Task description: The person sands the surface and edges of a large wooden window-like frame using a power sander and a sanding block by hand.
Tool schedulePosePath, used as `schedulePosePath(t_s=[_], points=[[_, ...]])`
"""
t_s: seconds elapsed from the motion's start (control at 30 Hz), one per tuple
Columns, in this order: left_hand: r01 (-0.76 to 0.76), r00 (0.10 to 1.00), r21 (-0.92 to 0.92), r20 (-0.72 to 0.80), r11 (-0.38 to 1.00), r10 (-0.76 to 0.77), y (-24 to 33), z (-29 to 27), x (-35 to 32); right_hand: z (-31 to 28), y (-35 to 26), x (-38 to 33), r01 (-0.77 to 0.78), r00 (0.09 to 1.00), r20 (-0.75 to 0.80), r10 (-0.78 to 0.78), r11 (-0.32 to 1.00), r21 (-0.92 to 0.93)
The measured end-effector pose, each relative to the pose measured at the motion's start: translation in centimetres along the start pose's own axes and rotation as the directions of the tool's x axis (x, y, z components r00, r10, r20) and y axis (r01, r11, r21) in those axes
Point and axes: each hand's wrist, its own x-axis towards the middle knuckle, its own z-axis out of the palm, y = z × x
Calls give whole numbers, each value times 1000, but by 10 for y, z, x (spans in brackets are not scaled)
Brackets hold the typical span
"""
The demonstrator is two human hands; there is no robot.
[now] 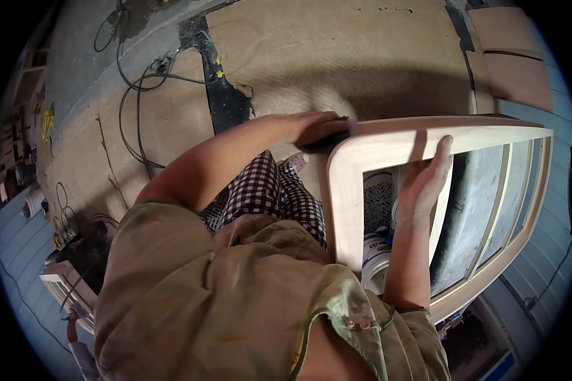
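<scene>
An olive shirt (216, 305) fills the foreground, with checked trousers (254, 187) beyond it. Tan sheeting (343, 51) covers much of the floor, and a dark cable (122, 108) loops across it at the upper left. At the lower left, a co-worker's hand (72, 325) shows beside a slatted pale piece (70, 293). White tubs (376, 261) sit behind the wooden frame (346, 216), partly hidden by the right forearm, which crosses the opening.

The frame stands to the person's right. The left hand (319, 130) — blurred — is closed over a dark pad (327, 143) at the rounded near corner; the right hand (427, 181) grips the top rail, its thumb along the face.

The frame is pale, bare wood, long and round-cornered, with crossbars dividing its opening — a mottled grey surface (473, 203) shows between them.
</scene>
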Motion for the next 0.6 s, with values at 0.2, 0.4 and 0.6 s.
schedulePosePath(t_s=[0.2, 0.4, 0.6], points=[[-117, 975, -209, 161, 971, 152, -16, 6, 64, 36, 17, -2, 169, 979, -125, -162, 985, 42], [-300, 954, -146, -46, 943, 296, -19, 11, -18, 25, 13, -11, 70, 970, -233, -66, 998, 6], [49, 988, -43, 148, 998, -42, 27, 17, 69, 30, 22, -18, 52, 927, -373, -45, 999, 8]])
